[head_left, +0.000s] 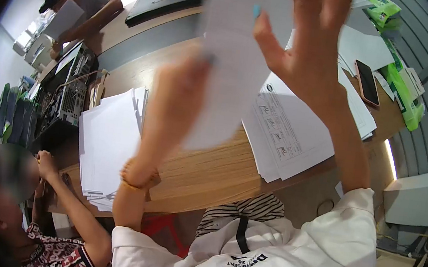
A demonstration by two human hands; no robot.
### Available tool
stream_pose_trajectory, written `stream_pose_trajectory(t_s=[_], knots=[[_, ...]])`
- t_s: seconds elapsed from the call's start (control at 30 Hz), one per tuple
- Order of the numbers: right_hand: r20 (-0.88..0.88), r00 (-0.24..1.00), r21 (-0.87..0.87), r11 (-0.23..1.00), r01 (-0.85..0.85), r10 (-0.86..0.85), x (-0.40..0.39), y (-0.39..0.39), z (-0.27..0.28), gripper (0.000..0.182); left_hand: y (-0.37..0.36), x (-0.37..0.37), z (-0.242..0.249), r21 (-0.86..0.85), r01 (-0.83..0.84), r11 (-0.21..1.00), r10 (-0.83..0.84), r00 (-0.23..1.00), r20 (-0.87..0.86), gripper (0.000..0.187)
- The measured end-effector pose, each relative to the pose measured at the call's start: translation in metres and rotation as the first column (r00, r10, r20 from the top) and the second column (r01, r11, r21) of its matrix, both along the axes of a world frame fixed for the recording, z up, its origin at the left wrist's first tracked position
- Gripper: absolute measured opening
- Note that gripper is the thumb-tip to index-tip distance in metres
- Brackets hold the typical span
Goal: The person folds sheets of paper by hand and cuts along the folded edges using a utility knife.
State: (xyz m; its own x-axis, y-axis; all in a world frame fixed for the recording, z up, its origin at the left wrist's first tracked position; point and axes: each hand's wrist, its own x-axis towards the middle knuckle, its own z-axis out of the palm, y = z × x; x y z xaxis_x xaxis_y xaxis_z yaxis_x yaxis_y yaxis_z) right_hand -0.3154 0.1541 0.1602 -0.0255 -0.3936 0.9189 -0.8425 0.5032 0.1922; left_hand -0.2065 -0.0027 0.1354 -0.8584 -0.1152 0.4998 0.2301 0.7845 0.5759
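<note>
My left hand [179, 95], blurred by motion, grips the left edge of a white sheet of paper [227, 82] raised above the wooden table [198, 176]. To the sheet's right is my right hand [307, 54], its thumb with a blue nail stretched away from the fingers; the fingertips run out of the top of the view. Below my right hand lies a stack of printed sheets [291, 126] with a table of handwritten entries. Left of my left hand sits a stack of blank white sheets [110, 137] with uneven edges.
A phone [367, 83] and green packages [403, 97] lie at the right. A computer case [68, 88] stands at the left, and a black device [165, 4] at the back. One person [91, 9] across the table holds paper; another person [74, 223] sits at my left.
</note>
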Motion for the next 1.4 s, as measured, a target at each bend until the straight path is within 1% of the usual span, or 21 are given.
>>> stream_pose_trajectory(t_s=[0.03, 0.07, 0.13, 0.17, 0.2, 0.27, 0.4, 0.43, 0.47, 0.53, 0.67, 0.73, 0.83, 0.93, 1.03, 1.1, 1.17, 1.23, 1.27, 1.33, 1.4], knots=[[-0.103, 0.985, -0.135, 0.979, -0.154, 0.141, -0.008, -0.008, 0.004, 0.04, -0.027, 0.0, 0.0, 0.292, 0.03, 0.956, -0.015, 0.998, -0.053, 0.015], [-0.016, 0.969, -0.16, 0.956, -0.247, 0.248, -0.004, -0.013, -0.005, 0.035, -0.05, 0.007, 0.005, 0.433, -0.033, 0.901, 0.078, 0.993, -0.088, 0.019], [0.135, 0.878, -0.254, 0.873, -0.417, 0.459, 0.004, -0.025, -0.021, 0.025, -0.1, 0.015, 0.009, 0.491, -0.165, 0.855, 0.275, 0.948, -0.161, 0.023], [0.369, 0.795, -0.184, 0.877, -0.445, 0.481, 0.007, -0.03, -0.038, 0.026, -0.114, 0.024, 0.01, 0.517, -0.118, 0.848, 0.287, 0.922, -0.261, 0.026], [0.582, 0.674, -0.117, 0.867, -0.484, 0.455, 0.013, -0.035, -0.055, 0.027, -0.122, 0.03, 0.011, 0.536, -0.065, 0.842, 0.297, 0.885, -0.359, 0.028], [0.774, 0.617, 0.274, 0.804, -0.528, 0.142, 0.021, -0.048, -0.091, 0.031, -0.13, 0.037, 0.014, 0.606, -0.154, 0.78, 0.455, 0.805, -0.381, 0.034], [0.715, 0.699, 0.521, 0.654, -0.549, 0.017, 0.048, -0.061, -0.118, 0.038, -0.136, 0.05, 0.014, 0.34, -0.415, 0.844, 0.522, 0.781, -0.342, 0.035], [0.718, 0.695, 0.561, 0.619, -0.549, -0.034, 0.052, -0.062, -0.122, 0.039, -0.132, 0.044, 0.013, -0.147, -0.581, 0.8, 0.444, 0.739, -0.506, 0.035], [0.718, 0.695, 0.561, 0.616, -0.553, -0.031, 0.054, -0.063, -0.124, 0.039, -0.125, 0.039, 0.01, -0.56, -0.661, 0.5, 0.292, 0.737, -0.609, 0.036], [0.643, 0.765, 0.519, 0.721, -0.459, 0.025, 0.058, -0.064, -0.126, 0.042, -0.098, 0.027, -0.003, -0.439, -0.541, 0.717, 0.461, 0.841, -0.284, 0.043], [0.603, 0.781, 0.583, 0.758, -0.294, -0.161, 0.069, -0.064, -0.122, 0.042, -0.068, -0.001, -0.017, -0.526, -0.32, 0.788, 0.48, 0.854, 0.201, 0.049], [0.581, 0.799, 0.563, 0.785, -0.26, -0.152, 0.064, -0.065, -0.128, 0.044, -0.064, -0.018, -0.023, -0.475, -0.2, 0.857, 0.409, 0.824, 0.391, 0.051], [0.635, 0.695, 0.626, 0.753, -0.205, -0.338, 0.057, -0.063, -0.116, 0.046, -0.072, -0.032, -0.024, -0.244, -0.091, 0.965, 0.2, 0.86, 0.469, 0.055], [0.796, 0.547, 0.473, 0.83, -0.295, -0.259, 0.049, -0.04, -0.098, 0.047, -0.098, -0.037, -0.043, -0.247, 0.215, 0.945, -0.071, 0.871, 0.486, 0.047], [0.746, 0.658, 0.385, 0.873, -0.301, -0.102, 0.044, 0.005, -0.102, 0.051, -0.1, -0.036, -0.061, -0.417, 0.27, 0.868, 0.063, 0.773, 0.632, 0.044], [0.836, 0.531, 0.34, 0.89, -0.303, -0.138, 0.049, 0.039, -0.09, 0.049, -0.104, -0.035, -0.087, -0.433, 0.28, 0.857, 0.069, 0.769, 0.635, 0.043], [0.817, 0.576, 0.254, 0.908, -0.334, -0.017, 0.035, 0.076, -0.103, 0.049, -0.09, -0.026, -0.094, -0.522, 0.204, 0.828, 0.135, 0.831, 0.54, 0.042], [0.964, 0.252, -0.006, 0.953, -0.302, 0.086, 0.044, 0.1, -0.095, 0.051, -0.075, -0.023, -0.104, -0.718, 0.027, 0.696, 0.238, 0.934, 0.266, 0.038], [0.983, -0.15, -0.132, 0.978, -0.165, 0.107, 0.054, 0.111, -0.083, 0.052, -0.068, -0.025, -0.106, -0.71, 0.036, 0.703, 0.233, 0.932, 0.277, 0.038], [0.95, -0.19, -0.274, 0.953, -0.126, 0.248, 0.055, 0.127, -0.097, 0.057, -0.047, -0.028, -0.082, -0.584, 0.019, 0.811, 0.366, 0.763, 0.533, 0.036], [0.729, -0.328, -0.617, 0.784, 0.068, 0.601, 0.059, 0.141, -0.112, 0.06, -0.045, -0.03, -0.083, -0.595, 0.032, 0.803, 0.387, 0.731, 0.562, 0.036]])
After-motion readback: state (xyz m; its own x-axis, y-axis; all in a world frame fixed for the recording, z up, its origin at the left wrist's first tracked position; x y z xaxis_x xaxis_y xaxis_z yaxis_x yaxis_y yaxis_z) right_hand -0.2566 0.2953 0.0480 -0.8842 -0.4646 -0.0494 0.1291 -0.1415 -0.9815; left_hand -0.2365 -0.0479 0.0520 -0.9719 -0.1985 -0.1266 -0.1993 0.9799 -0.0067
